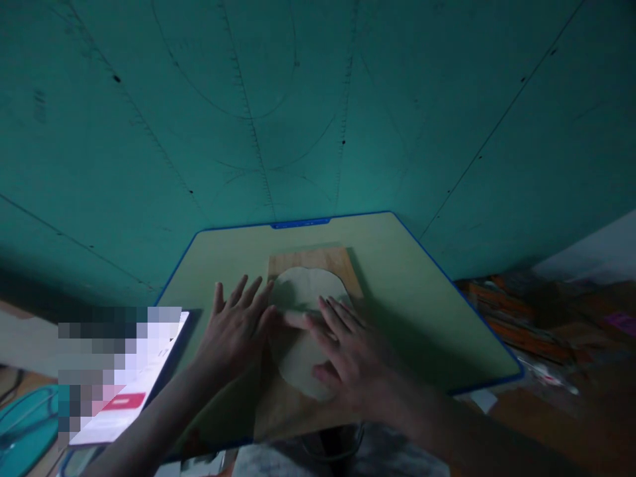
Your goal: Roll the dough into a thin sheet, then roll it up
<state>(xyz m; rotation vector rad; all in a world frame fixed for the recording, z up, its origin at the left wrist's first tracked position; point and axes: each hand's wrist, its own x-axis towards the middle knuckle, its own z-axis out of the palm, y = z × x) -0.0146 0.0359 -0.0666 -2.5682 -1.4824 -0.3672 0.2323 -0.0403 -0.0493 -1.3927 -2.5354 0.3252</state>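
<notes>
A flat, pale, rounded sheet of dough (pixel 311 285) lies on a wooden board (pixel 293 417). Across its middle runs a short rolling pin (pixel 295 319), whose ends are covered by my hands. My left hand (pixel 237 331) is open, fingers spread, with its thumb side against the pin's left end. On the other side, my right hand (pixel 350 361) is also open, its fingers stretched over the pin's right end and the dough. Neither hand is wrapped round the pin, as far as its fingers show.
Beneath the board is a pale green tabletop (pixel 412 298) with a blue rim. A lit tablet-like screen (pixel 124 397), partly pixelated, stands at left. A green wall (pixel 318 132) rises behind. Beyond the right edge lie dim cluttered items (pixel 521 324); a teal round object (pixel 27 424) sits lower left.
</notes>
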